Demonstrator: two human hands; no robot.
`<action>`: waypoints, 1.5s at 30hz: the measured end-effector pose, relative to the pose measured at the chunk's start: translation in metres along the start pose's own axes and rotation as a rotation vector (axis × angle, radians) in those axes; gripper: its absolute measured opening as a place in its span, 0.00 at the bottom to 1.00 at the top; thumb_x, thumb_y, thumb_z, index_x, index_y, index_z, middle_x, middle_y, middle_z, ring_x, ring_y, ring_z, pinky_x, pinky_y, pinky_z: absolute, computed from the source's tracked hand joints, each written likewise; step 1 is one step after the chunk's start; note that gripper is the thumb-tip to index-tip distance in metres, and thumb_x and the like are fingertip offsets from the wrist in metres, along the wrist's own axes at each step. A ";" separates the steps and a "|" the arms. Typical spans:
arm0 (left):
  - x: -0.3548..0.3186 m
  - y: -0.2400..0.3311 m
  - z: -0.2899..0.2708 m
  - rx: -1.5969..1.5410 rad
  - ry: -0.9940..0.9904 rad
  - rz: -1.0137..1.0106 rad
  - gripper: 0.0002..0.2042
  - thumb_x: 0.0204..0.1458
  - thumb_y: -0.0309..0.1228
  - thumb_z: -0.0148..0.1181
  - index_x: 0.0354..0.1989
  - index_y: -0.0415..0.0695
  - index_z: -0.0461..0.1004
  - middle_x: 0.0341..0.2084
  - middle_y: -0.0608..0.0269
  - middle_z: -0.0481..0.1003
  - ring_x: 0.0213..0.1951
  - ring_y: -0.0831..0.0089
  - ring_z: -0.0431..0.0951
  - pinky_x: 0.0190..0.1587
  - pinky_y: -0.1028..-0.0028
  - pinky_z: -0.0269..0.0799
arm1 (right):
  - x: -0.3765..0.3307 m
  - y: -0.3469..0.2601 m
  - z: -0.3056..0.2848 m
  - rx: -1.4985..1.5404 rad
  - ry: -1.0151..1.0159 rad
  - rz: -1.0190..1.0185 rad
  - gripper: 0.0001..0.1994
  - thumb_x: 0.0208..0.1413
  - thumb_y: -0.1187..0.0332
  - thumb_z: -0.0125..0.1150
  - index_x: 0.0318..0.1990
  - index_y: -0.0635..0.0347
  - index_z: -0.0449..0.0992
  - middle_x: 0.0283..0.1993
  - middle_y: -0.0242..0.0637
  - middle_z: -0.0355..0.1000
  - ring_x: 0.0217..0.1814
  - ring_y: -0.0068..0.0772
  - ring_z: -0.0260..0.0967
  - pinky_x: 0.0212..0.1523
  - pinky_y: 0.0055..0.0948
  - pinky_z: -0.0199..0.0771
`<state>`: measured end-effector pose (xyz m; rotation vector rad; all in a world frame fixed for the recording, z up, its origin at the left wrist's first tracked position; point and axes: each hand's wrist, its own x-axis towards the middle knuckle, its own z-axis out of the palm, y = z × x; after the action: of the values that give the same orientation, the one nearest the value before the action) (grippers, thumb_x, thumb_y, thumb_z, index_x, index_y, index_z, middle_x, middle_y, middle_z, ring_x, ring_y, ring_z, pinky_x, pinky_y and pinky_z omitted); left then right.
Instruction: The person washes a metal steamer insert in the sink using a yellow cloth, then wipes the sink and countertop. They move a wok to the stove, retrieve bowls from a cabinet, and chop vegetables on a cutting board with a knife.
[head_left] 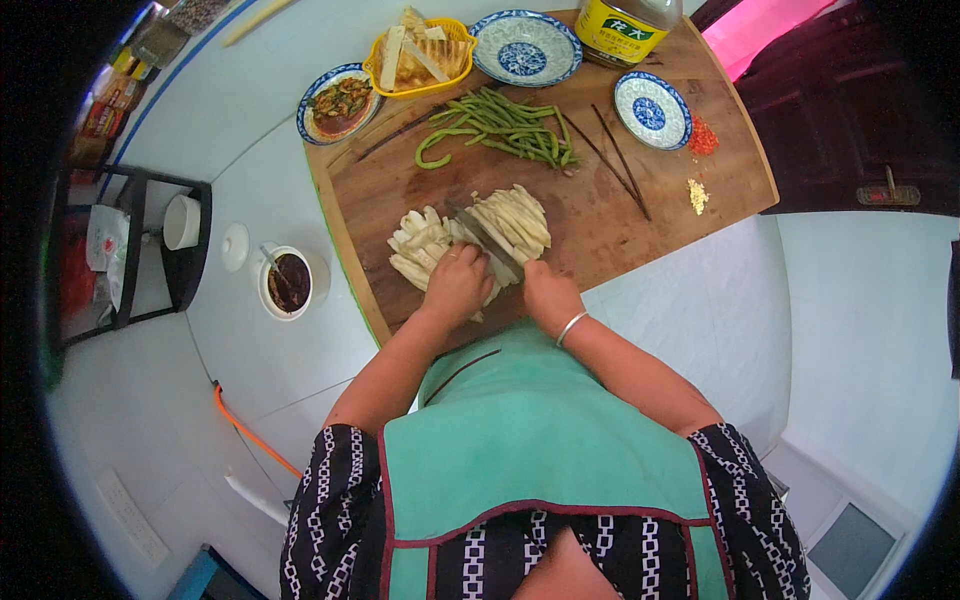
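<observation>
Pale peeled vegetable strips, likely eggplant, lie in two heaps on the wooden cutting board: a left heap and a right heap. A kitchen knife stands between them, blade pointing away from me. My right hand is closed round its handle at the board's near side. Beside the blade, my left hand presses down on the left heap with curled fingers, gripping strips. Its fingertips are partly hidden. Green beans are piled beyond the strips.
Chopsticks, minced garlic, chopped red pepper and a small plate lie right. Behind are an oil bottle, a larger plate, a yellow basket and a sauced dish. A sauce jar stands left.
</observation>
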<state>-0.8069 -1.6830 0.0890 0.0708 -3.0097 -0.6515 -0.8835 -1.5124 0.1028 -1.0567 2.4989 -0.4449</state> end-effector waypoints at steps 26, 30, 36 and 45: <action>-0.070 0.005 -0.001 -0.099 0.231 -0.159 0.16 0.42 0.26 0.58 0.42 0.38 0.70 0.43 0.53 0.68 0.48 0.54 0.67 0.51 0.62 0.65 | -0.015 -0.011 0.023 0.009 -0.008 0.003 0.07 0.49 0.73 0.48 0.35 0.63 0.60 0.34 0.53 0.67 0.30 0.57 0.69 0.30 0.48 0.71; -0.074 0.000 -0.002 -0.097 0.258 -0.152 0.15 0.42 0.25 0.57 0.41 0.38 0.71 0.41 0.52 0.69 0.48 0.54 0.67 0.51 0.63 0.64 | -0.016 -0.020 0.008 0.070 0.082 -0.020 0.07 0.48 0.73 0.49 0.35 0.63 0.61 0.34 0.54 0.68 0.30 0.57 0.69 0.31 0.48 0.70; -0.075 0.002 -0.001 -0.117 0.270 -0.154 0.15 0.41 0.24 0.57 0.41 0.38 0.71 0.42 0.52 0.69 0.48 0.54 0.67 0.51 0.62 0.64 | -0.008 -0.034 0.009 0.073 -0.004 0.038 0.06 0.50 0.72 0.47 0.35 0.63 0.60 0.34 0.56 0.68 0.30 0.59 0.69 0.32 0.51 0.69; -0.087 -0.010 -0.001 -0.119 0.299 -0.208 0.15 0.43 0.24 0.57 0.42 0.39 0.71 0.42 0.54 0.70 0.47 0.56 0.68 0.49 0.64 0.66 | -0.015 -0.039 0.005 0.166 0.098 0.012 0.06 0.51 0.73 0.46 0.36 0.64 0.62 0.33 0.57 0.69 0.32 0.60 0.69 0.34 0.53 0.68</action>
<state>-0.7202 -1.6874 0.0811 0.4384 -2.6916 -0.7602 -0.8480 -1.5284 0.1189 -0.9754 2.5003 -0.7036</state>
